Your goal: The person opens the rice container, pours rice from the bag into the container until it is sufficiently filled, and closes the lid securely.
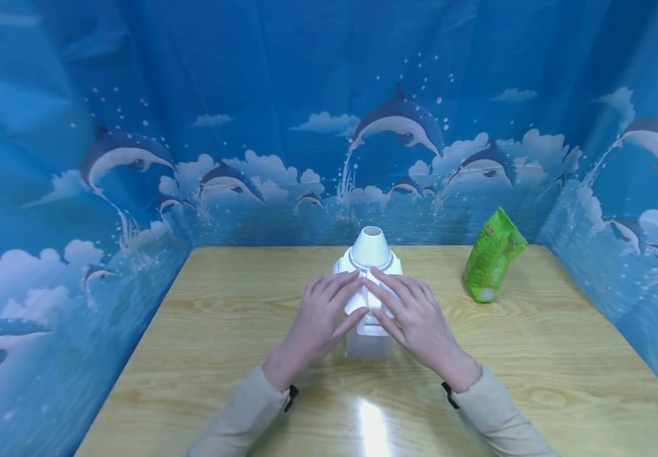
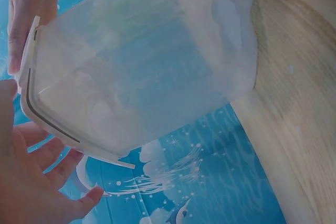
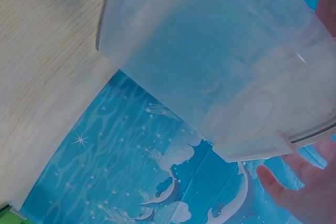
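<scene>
A tall translucent plastic container (image 1: pixel 368 347) stands upright on the table, its white lid (image 1: pixel 394 263) on top. From the lid rises a white cone-shaped spout (image 1: pixel 371 249) with an open round tip. My left hand (image 1: pixel 323 311) rests on the lid's left side, fingers extended and thumb pointing inward. On the right side my right hand (image 1: pixel 420 317) touches the lid the same way, its fingertips close to the left ones. White clips run along the lid's edge (image 3: pixel 257 148). Through the cloudy wall (image 2: pixel 152 66) of the container, the backdrop shows faintly.
A green printed plastic bag (image 1: pixel 490 260) with pale contents stands at the table's back right. The wood-grain table (image 1: pixel 237 330) ends at a blue dolphin-print curtain (image 1: pixel 283 127), which encloses the back and both sides.
</scene>
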Tool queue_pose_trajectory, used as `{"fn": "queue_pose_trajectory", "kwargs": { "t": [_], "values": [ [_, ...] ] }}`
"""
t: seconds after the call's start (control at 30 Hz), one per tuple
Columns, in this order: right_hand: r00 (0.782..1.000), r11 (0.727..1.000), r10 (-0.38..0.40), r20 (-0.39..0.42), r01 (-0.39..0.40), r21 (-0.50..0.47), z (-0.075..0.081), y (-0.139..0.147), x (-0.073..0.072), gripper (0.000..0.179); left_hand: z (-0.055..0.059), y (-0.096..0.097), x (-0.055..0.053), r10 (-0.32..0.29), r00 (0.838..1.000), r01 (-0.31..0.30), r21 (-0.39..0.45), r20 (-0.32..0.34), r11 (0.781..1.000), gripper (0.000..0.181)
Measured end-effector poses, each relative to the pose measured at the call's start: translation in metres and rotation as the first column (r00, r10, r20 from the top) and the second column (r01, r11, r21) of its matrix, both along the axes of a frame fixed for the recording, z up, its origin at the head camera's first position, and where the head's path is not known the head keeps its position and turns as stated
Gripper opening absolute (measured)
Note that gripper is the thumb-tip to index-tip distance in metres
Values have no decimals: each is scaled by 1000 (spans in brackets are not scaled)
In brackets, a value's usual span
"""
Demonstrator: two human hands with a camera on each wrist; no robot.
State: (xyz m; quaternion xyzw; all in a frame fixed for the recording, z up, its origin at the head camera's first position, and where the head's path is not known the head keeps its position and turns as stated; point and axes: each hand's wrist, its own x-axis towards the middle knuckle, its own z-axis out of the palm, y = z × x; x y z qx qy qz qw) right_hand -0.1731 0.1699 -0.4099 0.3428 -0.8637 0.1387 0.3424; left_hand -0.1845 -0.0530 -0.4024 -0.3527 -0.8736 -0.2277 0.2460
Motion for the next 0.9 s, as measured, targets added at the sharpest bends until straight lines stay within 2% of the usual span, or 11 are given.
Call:
{"fn": "queue_pose_trajectory", "kwargs": {
  "t": [0.13, 0.43, 0.57, 0.7, 0.9],
  "values": [
    [1000, 1000, -1, 2, 1, 5, -1, -1, 0, 55, -3, 0, 4, 31, 999, -32, -38, -14, 999, 57],
    [1000, 1000, 2, -2, -2, -1, 0, -2, 1, 55, -3, 0, 6, 51, 997, -55, -84, -58, 995, 56],
    [999, 1000, 3, 47, -3, 0, 4, 0, 2, 56, -3, 0, 5, 56, 997, -62, -96, -59, 993, 58],
    [991, 1000, 12, 132, -12, -2, 10, 5, 1, 56, -2, 1, 5, 61, 997, -66, -105, -54, 992, 58],
    [984, 992, 26, 177, -4, -125, 21, 13, -4, 50, -2, 1, 4, 58, 997, -62, -91, -47, 994, 58]
  ]
}}
